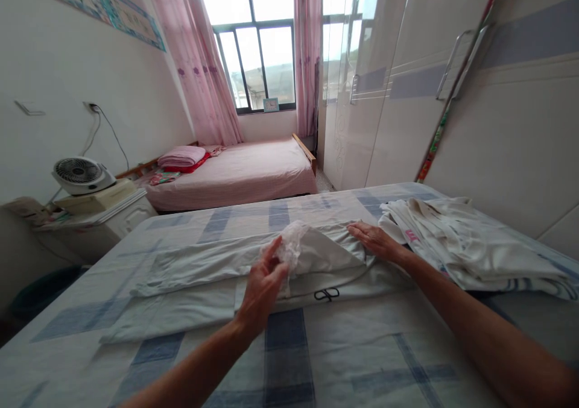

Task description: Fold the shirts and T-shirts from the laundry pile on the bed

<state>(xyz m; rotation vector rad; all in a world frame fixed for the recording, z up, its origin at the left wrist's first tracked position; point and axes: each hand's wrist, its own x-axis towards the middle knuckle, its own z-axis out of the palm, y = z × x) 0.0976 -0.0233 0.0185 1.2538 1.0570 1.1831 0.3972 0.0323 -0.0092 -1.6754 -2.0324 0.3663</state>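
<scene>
A pair of pale grey-green trousers (190, 302) lies lengthwise across the bed, legs to the left and one laid partly over the other. A dark looped cord or print (326, 295) shows near its front edge. My left hand (265, 281) is above the middle of it, thumb and fingers closed on a crumpled, whitish, see-through piece (292, 245) that looks like lace or thin plastic. My right hand (373, 239) lies flat with fingers stretched on the far right part of the trousers, apparently holding nothing.
A heap of white clothes (470, 239) lies on the bed's right side. The bed has a blue-and-white patterned sheet (289, 348). Beyond stands a second bed (253, 167) with pink bedding, a wardrobe (384, 94) to the right and a fan (81, 174) on a cabinet at left.
</scene>
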